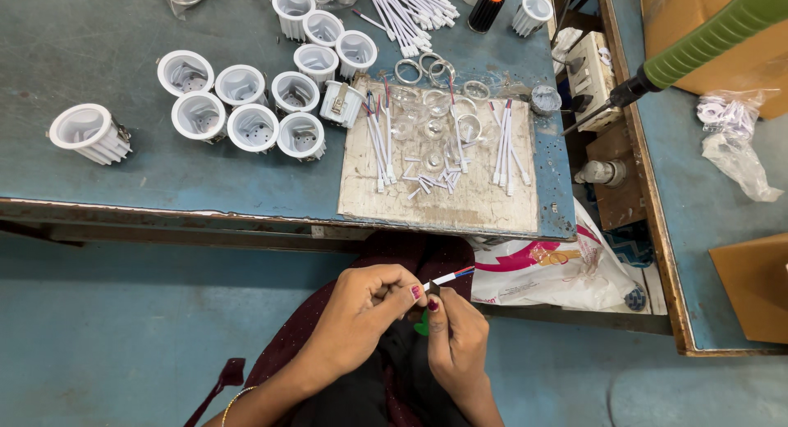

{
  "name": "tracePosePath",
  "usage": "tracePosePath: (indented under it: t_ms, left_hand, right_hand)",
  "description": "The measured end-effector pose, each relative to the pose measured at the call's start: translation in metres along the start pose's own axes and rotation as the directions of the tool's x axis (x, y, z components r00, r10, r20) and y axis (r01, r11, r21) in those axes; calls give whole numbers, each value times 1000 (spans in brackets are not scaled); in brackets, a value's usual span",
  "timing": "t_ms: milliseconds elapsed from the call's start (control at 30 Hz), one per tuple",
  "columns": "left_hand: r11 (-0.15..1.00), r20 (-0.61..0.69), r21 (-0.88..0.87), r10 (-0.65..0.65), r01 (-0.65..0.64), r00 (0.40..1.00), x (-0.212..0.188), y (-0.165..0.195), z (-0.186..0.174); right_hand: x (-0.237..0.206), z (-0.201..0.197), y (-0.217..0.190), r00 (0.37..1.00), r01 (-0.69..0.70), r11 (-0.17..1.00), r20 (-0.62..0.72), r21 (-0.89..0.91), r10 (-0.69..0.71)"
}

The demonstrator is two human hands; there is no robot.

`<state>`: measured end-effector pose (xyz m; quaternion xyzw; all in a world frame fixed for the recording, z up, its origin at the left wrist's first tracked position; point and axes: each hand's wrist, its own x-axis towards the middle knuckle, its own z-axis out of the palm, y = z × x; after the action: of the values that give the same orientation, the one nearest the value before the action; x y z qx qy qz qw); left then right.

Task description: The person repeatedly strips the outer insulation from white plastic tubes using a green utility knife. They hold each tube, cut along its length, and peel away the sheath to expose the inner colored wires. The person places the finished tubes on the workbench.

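Nearest the camera, at six o'clock, two bare hands meet over a dark lap. The left hand (361, 308) curls its fingers inward, thumb and forefinger pinched on the near end of a short white cable (451, 277). The right hand (455, 341) points up, its fingertips also pinched at that same end, where a small dark piece sits; what it is cannot be told. The cable pokes out toward two o'clock from the fingers, showing red and blue tips.

The cable looks light and thin, bendy rather than stiff, with a smooth sleeve that may slip; a hold close to the worked end, as here, seems the surest.

Beyond the hands runs a blue table (107, 41). At ten o'clock lie white ribbed round housings (246, 107), one apart at the far left. At twelve o'clock a worn pale board (443, 201) carries more white cables, clear lenses (431, 127) and metal rings (423, 67). At two o'clock a green-handled tool (698, 45) hangs above a white switch box (593, 70). At three o'clock lies a printed plastic bag (558, 271).
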<state>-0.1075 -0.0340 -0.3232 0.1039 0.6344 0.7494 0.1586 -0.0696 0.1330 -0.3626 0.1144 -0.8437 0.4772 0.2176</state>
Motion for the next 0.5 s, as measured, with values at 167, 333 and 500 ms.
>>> tracePosePath:
  t_ms: [167,333,500]
  left_hand:
    - [958,-39,266,121,-107,992,-4,10,2]
    - [910,-23,364,223,-199,975,-10,24,5]
    - [853,5,453,288,-259,958,-14,29,4]
  right_hand:
    - [-1,-2,-1,1000,3,1000,11,-21,-3]
    - [2,-9,-6,999,19,999,39,-35,-18]
    - [3,-14,-14,995,12,1000,99,-7,-11]
